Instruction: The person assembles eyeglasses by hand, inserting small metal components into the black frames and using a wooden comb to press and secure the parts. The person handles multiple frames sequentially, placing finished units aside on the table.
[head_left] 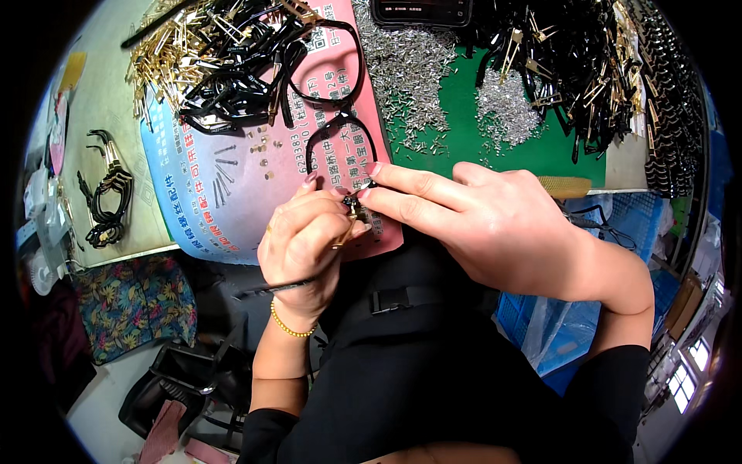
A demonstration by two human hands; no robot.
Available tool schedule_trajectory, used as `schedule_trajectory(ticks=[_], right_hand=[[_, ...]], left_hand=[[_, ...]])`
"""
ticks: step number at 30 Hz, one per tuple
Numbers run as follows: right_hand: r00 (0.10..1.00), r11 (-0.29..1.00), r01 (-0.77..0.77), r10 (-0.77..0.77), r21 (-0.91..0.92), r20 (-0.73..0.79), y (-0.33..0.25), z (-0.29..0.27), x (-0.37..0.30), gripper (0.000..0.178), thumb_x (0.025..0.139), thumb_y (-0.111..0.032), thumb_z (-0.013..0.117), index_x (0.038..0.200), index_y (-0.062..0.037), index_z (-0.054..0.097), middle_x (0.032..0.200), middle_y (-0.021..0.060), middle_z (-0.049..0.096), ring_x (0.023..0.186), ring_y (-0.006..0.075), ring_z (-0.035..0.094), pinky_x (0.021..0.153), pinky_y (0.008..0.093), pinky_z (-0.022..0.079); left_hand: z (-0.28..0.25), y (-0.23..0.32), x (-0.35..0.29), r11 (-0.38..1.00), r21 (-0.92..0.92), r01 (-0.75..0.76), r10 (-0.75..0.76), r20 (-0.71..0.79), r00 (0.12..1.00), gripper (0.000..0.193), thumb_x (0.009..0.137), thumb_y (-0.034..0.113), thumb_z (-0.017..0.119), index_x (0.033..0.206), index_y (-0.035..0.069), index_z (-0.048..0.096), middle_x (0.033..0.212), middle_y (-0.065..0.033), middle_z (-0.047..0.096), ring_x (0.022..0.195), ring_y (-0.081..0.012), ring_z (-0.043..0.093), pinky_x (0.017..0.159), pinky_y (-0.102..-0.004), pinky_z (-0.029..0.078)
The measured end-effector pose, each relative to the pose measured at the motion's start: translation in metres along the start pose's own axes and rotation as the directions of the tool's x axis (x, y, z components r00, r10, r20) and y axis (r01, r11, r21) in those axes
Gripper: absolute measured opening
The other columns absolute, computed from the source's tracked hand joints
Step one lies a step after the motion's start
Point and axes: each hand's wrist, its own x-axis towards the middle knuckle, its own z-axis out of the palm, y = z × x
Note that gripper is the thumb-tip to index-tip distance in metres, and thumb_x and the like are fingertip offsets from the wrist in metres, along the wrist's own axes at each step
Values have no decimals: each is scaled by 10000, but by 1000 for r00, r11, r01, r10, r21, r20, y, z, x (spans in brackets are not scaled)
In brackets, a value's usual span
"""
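Note:
A black eyeglass frame [344,115] lies over the pink part of a printed sheet [255,193], its lower part at my fingertips. My left hand [301,236] is closed around a black and gold temple arm [259,292], whose dark end sticks out below the palm. Its other end meets the frame near a small dark hinge [351,203]. My right hand [502,224] reaches in from the right, index and middle fingers stretched and their tips pressed on the frame by the hinge. Whatever tiny part lies between the fingertips is hidden.
Another black eyeglass frame [328,101] lies beyond, beside a heap of black and gold temple arms [224,93]. Silver screws [410,85] are piled on a green mat [464,147], near a phone [421,12]. More temples [108,197] lie far left; bundles [603,77] are at right.

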Motion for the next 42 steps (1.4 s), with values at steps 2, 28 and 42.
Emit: schedule_trajectory(ticks=[2,28,42], right_hand=[[1000,1000,1,-1,12,14,2,-1,2,648,736,-39,702,1357,-206,625,1356,-64,638,643,173,545,536,263,516],[997,999,-34,33,12,75,2,-4,6,615,742,-66,716,1336,-199,628,1281,-70,643,635,135,574,555,236,515],[996,998,58,-56,-27,71,7,-3,14,556,753,-104,711,1299,-177,635,1227,-18,656,668,178,606,515,284,534]], left_hand=[[-3,-2,0,997,-81,-6,5,-11,1000,206,815,-52,748,913,15,579,910,-137,685,920,-311,719,1026,-522,515],[-19,1,32,1000,4,9,-9,208,978,286,690,-103,750,914,41,648,835,-96,670,828,-262,700,843,-430,553],[-22,7,33,986,14,164,-163,245,956,260,740,-198,712,903,-15,626,976,-92,525,833,-212,671,1009,-432,536]])
